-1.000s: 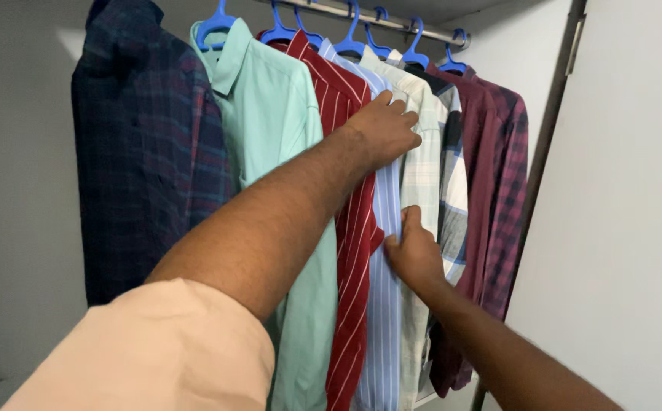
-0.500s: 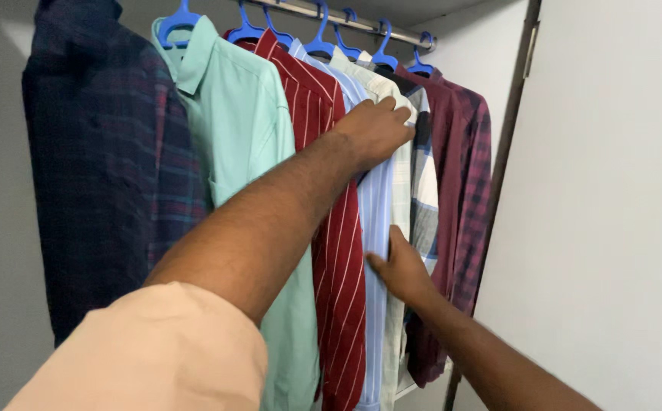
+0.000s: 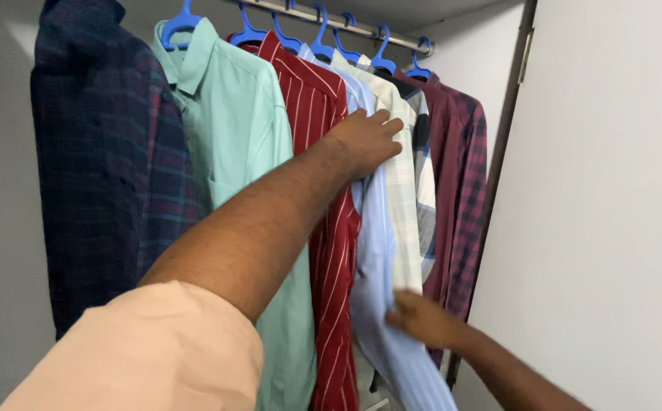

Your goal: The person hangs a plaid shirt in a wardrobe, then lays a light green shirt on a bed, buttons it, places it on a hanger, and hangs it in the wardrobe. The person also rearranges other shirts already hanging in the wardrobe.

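Along the closet rail (image 3: 346, 19), seven shirts hang on blue hangers (image 3: 182, 19). From the rail's left end: dark plaid shirt (image 3: 102, 167), mint green shirt (image 3: 232, 129), red striped shirt (image 3: 331, 251), light blue striped shirt (image 3: 376, 251), pale check shirt (image 3: 401, 190), then maroon shirts (image 3: 460, 175) at the right end. Left hand (image 3: 365, 141) lies on the light blue shirt's shoulder, fingers curled over the fabric. Right hand (image 3: 422, 320) at that shirt's lower part, blurred; cannot tell its grip. Lower shirt swung out rightward.
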